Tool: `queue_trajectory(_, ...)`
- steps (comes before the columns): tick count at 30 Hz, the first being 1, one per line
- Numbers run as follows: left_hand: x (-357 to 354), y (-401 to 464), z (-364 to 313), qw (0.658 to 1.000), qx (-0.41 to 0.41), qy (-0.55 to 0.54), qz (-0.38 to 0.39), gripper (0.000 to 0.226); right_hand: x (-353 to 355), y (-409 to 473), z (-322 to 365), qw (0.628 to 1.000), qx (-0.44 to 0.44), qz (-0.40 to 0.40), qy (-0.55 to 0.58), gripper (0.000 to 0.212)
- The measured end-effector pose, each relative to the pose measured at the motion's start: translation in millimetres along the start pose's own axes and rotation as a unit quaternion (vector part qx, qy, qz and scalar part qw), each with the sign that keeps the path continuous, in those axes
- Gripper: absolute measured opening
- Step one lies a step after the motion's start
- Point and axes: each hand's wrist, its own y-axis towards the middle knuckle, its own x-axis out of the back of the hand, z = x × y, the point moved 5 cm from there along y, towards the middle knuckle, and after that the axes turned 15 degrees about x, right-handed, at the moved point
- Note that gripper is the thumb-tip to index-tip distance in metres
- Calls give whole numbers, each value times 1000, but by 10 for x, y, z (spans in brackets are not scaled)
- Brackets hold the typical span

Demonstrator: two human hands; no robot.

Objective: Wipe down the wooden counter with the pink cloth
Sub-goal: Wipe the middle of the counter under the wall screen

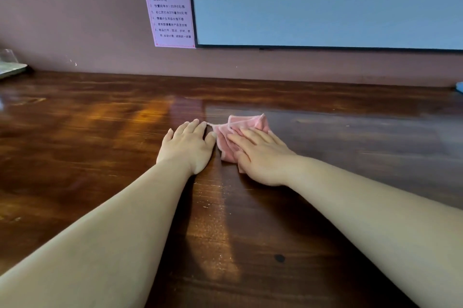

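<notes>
Pink cloth (229,139), bunched, lies on the wooden table (100,157) under the flat, straight-fingered right hand (260,157), long axis running away from it; left hand (189,147) rests flat just beside.

Hotel room: guest price notice (170,8), wall TV (325,1).

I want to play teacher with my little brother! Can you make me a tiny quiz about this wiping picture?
1. True or false: the left hand lies flat on the pink cloth.
2. Which hand presses the cloth onto the wooden counter?
3. What hangs on the wall beside the screen: A) clock B) pink notice C) mirror?

Key: 1 false, it rests on bare wood; 2 the right hand; 3 B.
</notes>
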Motion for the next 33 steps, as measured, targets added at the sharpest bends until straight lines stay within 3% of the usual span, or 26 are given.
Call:
queue_trajectory(7,15,-11,-7,1000,-5,11,7,59,133,256,14,998,-59,-3,1,54)
queue_trajectory(13,5,-38,-11,999,-24,36,25,58,-30,-209,13,1000,-3,-18,2,56)
queue_trajectory(18,0,-23,-5,999,-8,30,20,62,123,11,-125,997,-78,-14,12,55)
queue_trajectory(24,-11,-7,9,999,-3,36,31,64,14,-384,-139,1000,-16,-19,-4,56)
queue_trajectory(30,2,-34,7,999,-2,41,30,68,160,-236,-310,996,-85,-17,0,55)
queue_trajectory(33,18,-34,-6,999,-4,43,30,69,89,-388,-270,998,-60,-17,-11,56)
